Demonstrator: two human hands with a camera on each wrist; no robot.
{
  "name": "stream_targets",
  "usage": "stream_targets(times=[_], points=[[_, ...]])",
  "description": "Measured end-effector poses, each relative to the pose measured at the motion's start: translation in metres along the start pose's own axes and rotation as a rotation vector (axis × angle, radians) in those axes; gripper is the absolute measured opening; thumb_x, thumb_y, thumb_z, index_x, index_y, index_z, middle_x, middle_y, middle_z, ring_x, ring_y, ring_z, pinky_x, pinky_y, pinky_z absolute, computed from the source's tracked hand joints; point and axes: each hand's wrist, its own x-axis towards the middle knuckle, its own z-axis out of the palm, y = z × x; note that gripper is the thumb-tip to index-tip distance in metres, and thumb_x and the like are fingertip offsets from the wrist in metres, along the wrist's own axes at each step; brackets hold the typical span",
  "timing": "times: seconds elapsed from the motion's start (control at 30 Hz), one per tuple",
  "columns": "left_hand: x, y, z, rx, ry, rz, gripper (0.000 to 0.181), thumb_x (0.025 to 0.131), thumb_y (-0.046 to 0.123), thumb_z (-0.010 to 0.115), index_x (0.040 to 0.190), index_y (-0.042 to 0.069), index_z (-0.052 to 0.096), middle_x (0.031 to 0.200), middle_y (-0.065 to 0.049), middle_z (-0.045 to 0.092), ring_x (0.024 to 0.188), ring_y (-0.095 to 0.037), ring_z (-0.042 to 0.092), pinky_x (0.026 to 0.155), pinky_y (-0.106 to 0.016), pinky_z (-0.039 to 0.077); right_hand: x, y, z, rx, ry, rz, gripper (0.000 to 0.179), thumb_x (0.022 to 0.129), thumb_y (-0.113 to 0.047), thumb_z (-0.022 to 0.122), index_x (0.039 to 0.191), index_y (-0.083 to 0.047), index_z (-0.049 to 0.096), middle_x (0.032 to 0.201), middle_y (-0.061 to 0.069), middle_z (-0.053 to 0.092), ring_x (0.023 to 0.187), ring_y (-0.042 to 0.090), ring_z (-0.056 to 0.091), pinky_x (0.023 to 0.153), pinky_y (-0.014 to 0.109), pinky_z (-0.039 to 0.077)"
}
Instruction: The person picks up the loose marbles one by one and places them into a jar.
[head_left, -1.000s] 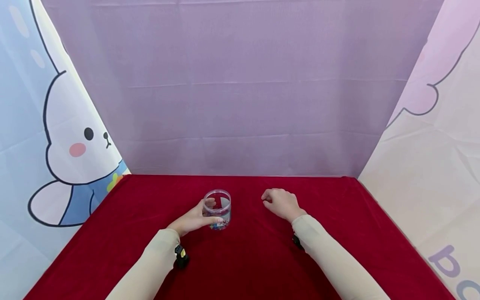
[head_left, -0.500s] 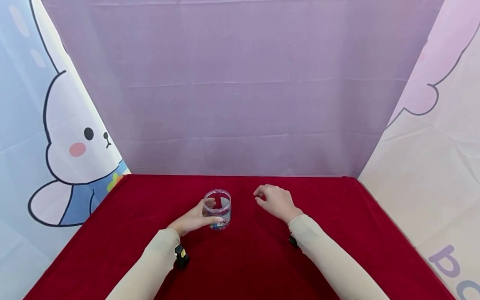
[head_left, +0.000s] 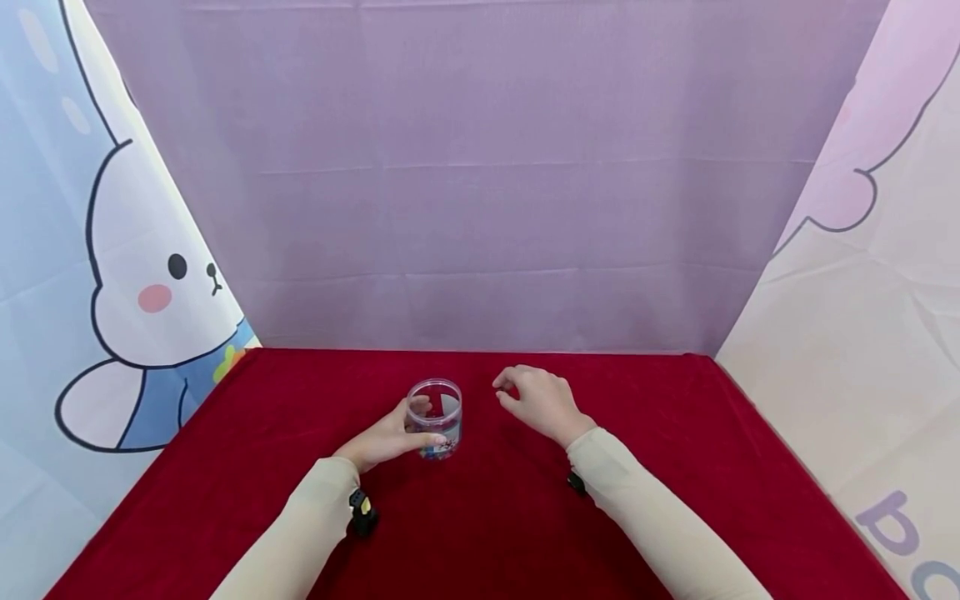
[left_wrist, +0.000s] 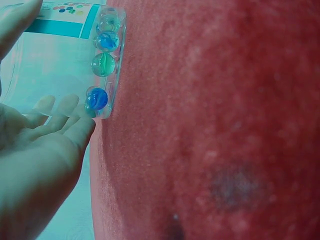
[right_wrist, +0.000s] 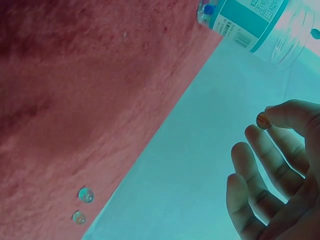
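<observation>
My left hand [head_left: 386, 439] holds a clear plastic jar [head_left: 452, 414] upright on the red cloth, thumb on the near side and fingers behind it. The jar has no lid on. Several glass marbles [left_wrist: 103, 65], blue and greenish, lie along its bottom in the left wrist view. Raised to the right of the jar, my right hand [head_left: 542, 402] pinches an amber marble [right_wrist: 263, 121] between thumb and index finger; its other fingers are spread, as the right wrist view shows. The marble is apart from the jar's mouth.
Two loose marbles, one greenish [right_wrist: 85, 194] and one clear [right_wrist: 79, 217], lie on the red cloth [head_left: 480, 533] in the right wrist view. A purple curtain [head_left: 480, 183] stands behind the table, with printed cloths at both sides.
My right hand has moved left and slightly away from me, nearer the jar. The left hand and jar have stayed in place.
</observation>
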Motion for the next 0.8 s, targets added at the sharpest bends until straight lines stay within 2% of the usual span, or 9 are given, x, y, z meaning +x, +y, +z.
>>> stream_targets(times=[0.17, 0.53, 0.8], points=[[0.0, -0.001, 0.0, -0.001, 0.004, -0.007, 0.092, 0.084, 0.039, 0.081, 0.154, 0.012, 0.027, 0.152, -0.011, 0.038, 0.134, -0.033, 0.04, 0.105, -0.059, 0.04, 0.003, -0.007, 0.002, 0.006, 0.006, -0.026, 0.016, 0.092, -0.025, 0.073, 0.108, -0.021, 0.074, 0.101, -0.008, 0.069, 0.073, 0.007, 0.06, 0.047, 0.022, 0.044], [0.002, 0.0, 0.0, -0.009, -0.001, -0.013, 0.093, 0.084, 0.039, 0.081, 0.154, 0.011, 0.026, 0.152, -0.01, 0.037, 0.134, -0.033, 0.039, 0.105, -0.06, 0.038, 0.01, -0.027, 0.002, 0.022, 0.017, -0.061, 0.019, 0.092, -0.03, 0.074, 0.109, -0.023, 0.073, 0.103, -0.009, 0.07, 0.085, 0.011, 0.066, 0.061, 0.022, 0.051], [0.001, 0.001, 0.0, -0.017, -0.001, -0.023, 0.093, 0.084, 0.039, 0.081, 0.154, 0.013, 0.026, 0.153, -0.009, 0.036, 0.135, -0.033, 0.038, 0.106, -0.061, 0.037, 0.016, -0.037, 0.005, 0.039, 0.033, -0.104, 0.019, 0.092, -0.028, 0.074, 0.11, -0.022, 0.073, 0.102, -0.009, 0.07, 0.084, 0.01, 0.066, 0.06, 0.021, 0.051]])
